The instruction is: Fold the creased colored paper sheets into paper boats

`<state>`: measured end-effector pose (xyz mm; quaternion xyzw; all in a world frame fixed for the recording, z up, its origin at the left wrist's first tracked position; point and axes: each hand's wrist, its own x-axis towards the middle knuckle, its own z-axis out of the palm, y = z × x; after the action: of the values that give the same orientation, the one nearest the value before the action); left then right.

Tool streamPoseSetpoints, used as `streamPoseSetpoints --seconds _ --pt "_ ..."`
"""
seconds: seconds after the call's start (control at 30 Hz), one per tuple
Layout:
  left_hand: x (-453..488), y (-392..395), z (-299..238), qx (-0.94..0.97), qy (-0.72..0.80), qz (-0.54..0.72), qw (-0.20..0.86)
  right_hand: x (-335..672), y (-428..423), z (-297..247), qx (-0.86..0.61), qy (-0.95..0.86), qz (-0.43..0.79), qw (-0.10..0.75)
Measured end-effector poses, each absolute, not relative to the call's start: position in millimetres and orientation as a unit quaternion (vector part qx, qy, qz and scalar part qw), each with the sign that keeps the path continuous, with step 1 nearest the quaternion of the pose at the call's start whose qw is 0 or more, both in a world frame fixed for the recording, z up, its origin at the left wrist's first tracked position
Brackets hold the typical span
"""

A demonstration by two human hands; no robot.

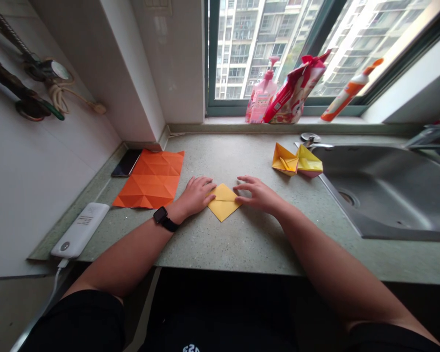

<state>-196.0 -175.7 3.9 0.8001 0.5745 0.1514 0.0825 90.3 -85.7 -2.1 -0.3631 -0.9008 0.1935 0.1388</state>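
Note:
A yellow paper (pixel 223 208), folded into a diamond with a crease line across its middle, lies flat on the counter in front of me. My left hand (pixel 196 194) rests at its left corner, fingers stretched out and thumb on the paper's edge. At the right corner is my right hand (pixel 255 194), its fingers apart and the thumb touching or nearly touching the edge. A creased orange paper sheet (pixel 152 178) is spread to the left of my left hand. Two folded paper boats, one orange-yellow (pixel 284 160) and one yellow (pixel 309 161), stand at the right.
A steel sink (pixel 388 190) is set into the counter (pixel 212 249) at the right. On the left lie a dark phone (pixel 126 163) and a white power bank (pixel 81 230) with a cable. A pink pump bottle (pixel 261 100), a red bag (pixel 297 90) and an orange-white bottle (pixel 348 95) stand on the windowsill.

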Motion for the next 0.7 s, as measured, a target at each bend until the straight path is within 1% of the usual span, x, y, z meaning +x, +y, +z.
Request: streamPoseSetpoints --seconds 0.1,0.37,0.5,0.7 --pt "-196.1 -176.8 4.7 0.796 0.577 0.163 0.085 81.1 -92.1 -4.7 -0.353 -0.898 0.19 0.178" --pt "-197.5 -176.5 5.9 0.786 0.562 0.237 0.106 73.0 -101.1 3.5 -0.336 -0.865 0.245 0.282" --pt "-200.1 -176.8 7.0 0.771 0.546 0.3 0.133 71.8 -109.8 15.9 -0.289 -0.871 0.22 0.331" --pt "-202.7 -177.3 8.5 0.747 0.488 0.407 0.195 68.9 -121.6 24.9 -0.242 -0.882 0.15 0.375"
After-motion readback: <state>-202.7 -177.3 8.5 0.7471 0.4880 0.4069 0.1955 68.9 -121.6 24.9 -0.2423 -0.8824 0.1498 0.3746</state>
